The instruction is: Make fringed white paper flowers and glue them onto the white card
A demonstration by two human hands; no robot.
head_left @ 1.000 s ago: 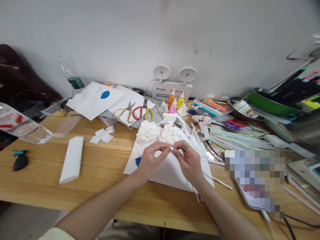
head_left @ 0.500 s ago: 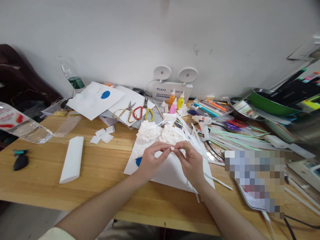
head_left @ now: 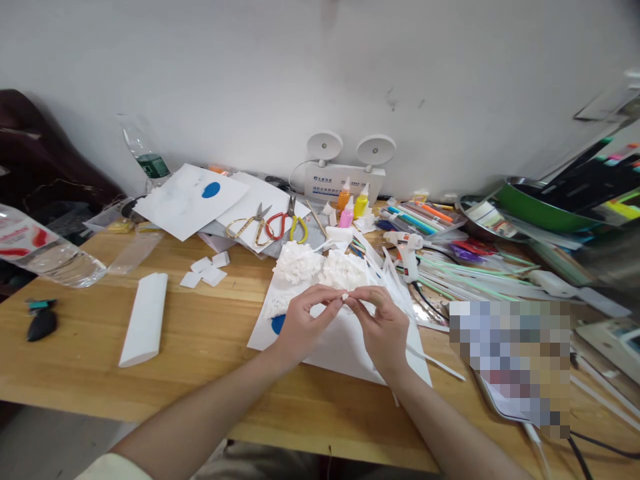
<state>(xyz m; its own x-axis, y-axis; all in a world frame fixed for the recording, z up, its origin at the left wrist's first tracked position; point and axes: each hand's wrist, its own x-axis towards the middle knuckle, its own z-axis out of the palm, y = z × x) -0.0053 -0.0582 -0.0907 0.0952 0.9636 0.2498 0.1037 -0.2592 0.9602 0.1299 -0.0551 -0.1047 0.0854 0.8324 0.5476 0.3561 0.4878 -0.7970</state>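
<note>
My left hand (head_left: 309,320) and my right hand (head_left: 385,327) meet fingertip to fingertip above a white sheet of paper (head_left: 340,357). Pinched between both thumbs and forefingers is a small white folded paper piece (head_left: 345,296); its exact shape is too small to make out. Just behind my hands lie heaps of little white pieces, one heap (head_left: 297,263) on the left and another heap (head_left: 343,268) on the right. Part of a blue round patch (head_left: 278,324) shows on the sheet beside my left hand. Long white paper strips (head_left: 390,270) lie by my right hand.
Scissors (head_left: 249,223) and red-and-yellow-handled pliers (head_left: 286,223) lie at the back, near small paint-like bottles (head_left: 360,202). A glue gun (head_left: 407,253) stands right of the strips. A folded white paper (head_left: 144,320) and a water bottle (head_left: 50,250) are on the left.
The fingers of my right hand have shifted slightly around the small paper piece, which shows a little more. Everything else stays where it was.
</note>
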